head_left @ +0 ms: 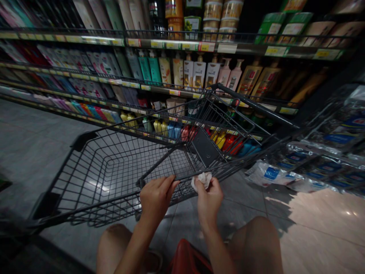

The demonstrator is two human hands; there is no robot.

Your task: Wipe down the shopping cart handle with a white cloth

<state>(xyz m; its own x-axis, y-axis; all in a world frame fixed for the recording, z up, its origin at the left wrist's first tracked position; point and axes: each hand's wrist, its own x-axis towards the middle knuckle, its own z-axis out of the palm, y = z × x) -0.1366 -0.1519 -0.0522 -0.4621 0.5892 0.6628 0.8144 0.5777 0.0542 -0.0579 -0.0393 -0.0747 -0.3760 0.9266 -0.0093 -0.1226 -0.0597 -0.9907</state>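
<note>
A dark wire shopping cart (122,160) stands crosswise in front of me, its basket bare inside. My left hand (156,196) is closed over the near top rail of the cart. A little to the right, my right hand (209,199) pinches a crumpled white wipe (202,180) and presses it around the same rail. The cart's handle (253,104) rises at the far right, beyond a dark child-seat panel (207,146).
Shelves (171,87) with rows of shampoo bottles (199,74) run behind the cart. Plastic-wrapped packs (322,163) are stacked at the right. Between my knees is a red object (185,257), perhaps a stool. Grey floor tiles (34,140) extend to the left.
</note>
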